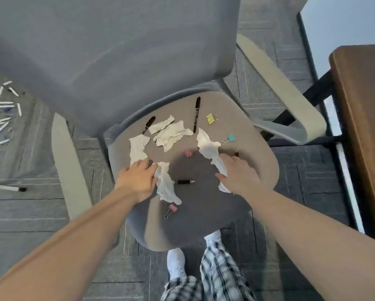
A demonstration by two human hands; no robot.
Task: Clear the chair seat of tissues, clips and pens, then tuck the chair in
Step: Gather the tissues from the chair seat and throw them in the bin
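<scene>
The grey chair seat (204, 213) carries a scatter of things, with the chair's backrest (108, 51) rising at its far edge and an armrest (275, 88) off its right side. A brown bench (362, 131) stands beyond that armrest, cut off by the frame.

The left hand (136, 181) pinches the top of a crumpled tissue (166, 185) near the seat's left edge. The right hand (238, 174) closes loosely over the lower end of another tissue (208, 146) near the right edge; how firmly it grips is hard to tell, since the hand hides that end.

Five tissues lie on the seat in all, the other three toward the far edge. Four binder clips show: yellow (211, 118), teal (229, 138) and two pink (188, 154) (171, 209). Two black markers (196, 114) (148, 123) lie toward the far edge, a black pen (183, 182) mid-seat, half under the left tissue, and a dark tip (236, 152) peeks beside the right hand. More pens (3, 114) litter the floor at left.
</scene>
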